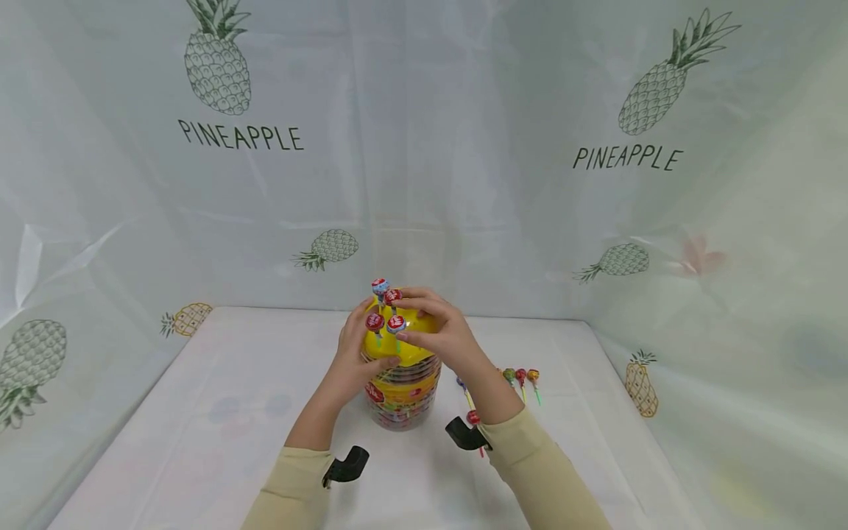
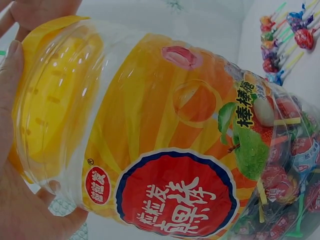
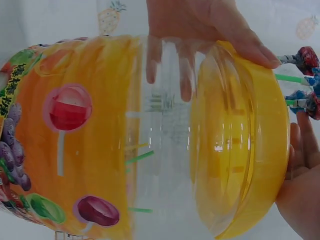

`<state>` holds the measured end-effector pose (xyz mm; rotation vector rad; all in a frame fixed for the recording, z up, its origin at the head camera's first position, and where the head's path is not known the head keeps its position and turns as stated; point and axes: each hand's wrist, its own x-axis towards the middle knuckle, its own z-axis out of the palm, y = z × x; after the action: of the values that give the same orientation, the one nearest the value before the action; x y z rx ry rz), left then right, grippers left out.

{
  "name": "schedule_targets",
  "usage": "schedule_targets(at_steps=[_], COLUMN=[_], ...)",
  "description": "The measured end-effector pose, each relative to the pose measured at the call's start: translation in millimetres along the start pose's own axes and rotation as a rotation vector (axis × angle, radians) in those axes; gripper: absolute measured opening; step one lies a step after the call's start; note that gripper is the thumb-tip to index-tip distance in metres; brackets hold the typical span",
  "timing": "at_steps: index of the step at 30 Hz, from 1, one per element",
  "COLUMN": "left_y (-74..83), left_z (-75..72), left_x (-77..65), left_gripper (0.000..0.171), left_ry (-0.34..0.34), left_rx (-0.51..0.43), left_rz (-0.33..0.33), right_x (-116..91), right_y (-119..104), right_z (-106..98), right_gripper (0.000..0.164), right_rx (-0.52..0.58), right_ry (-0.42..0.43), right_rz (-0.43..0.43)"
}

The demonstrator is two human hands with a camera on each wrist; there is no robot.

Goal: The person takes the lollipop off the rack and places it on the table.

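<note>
A clear plastic jar (image 1: 400, 416) with a fruit-printed label stands upright on the table, wrapped lollipops (image 2: 280, 185) visible inside its lower part. On top is its yellow lid (image 1: 414, 353), from which several lollipops stick up, including a red-wrapped lollipop (image 1: 375, 322) and a blue-and-red lollipop (image 1: 396, 324). My left hand (image 1: 354, 361) grips the jar around its neck and lid, thumb on the near side. At the lid's right side is my right hand (image 1: 447, 331), fingers extended, with index finger and thumb tips right at the lollipop heads. In the right wrist view its fingers (image 3: 297, 145) show beside the lid's rim.
Right of the jar, several loose lollipops (image 1: 521, 377) lie on the white table (image 1: 265, 397), one red lollipop (image 1: 472, 417) partly behind the right forearm. A pale curtain (image 1: 424, 147) printed with pineapples surrounds the table. Black wrist mounts (image 1: 347, 465) sit at both sleeves.
</note>
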<state>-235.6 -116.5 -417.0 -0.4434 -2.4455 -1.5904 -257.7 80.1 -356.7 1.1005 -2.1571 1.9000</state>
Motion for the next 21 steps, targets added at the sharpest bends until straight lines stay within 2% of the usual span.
schedule_targets(at_steps=[6, 14, 21], left_y=[-1.2, -1.4, -0.1], left_z=[-0.8, -0.4, -0.9], left_x=[-0.1, 0.0, -0.6], left_gripper=[0.096, 0.096, 0.096], left_ry=[-0.003, 0.002, 0.003], left_rx=[-0.002, 0.003, 0.004], left_rz=[-0.004, -0.006, 0.002], right_x=[3.1, 3.8, 6.1], right_y=[-1.4, -2.5, -1.6], right_z=[1.7, 3.9, 3.2], right_gripper=[0.043, 0.035, 0.028], right_rx=[0.025, 0.104, 0.148], right_ry=[-0.022, 0.019, 0.005], right_rz=[0.006, 0.004, -0.020])
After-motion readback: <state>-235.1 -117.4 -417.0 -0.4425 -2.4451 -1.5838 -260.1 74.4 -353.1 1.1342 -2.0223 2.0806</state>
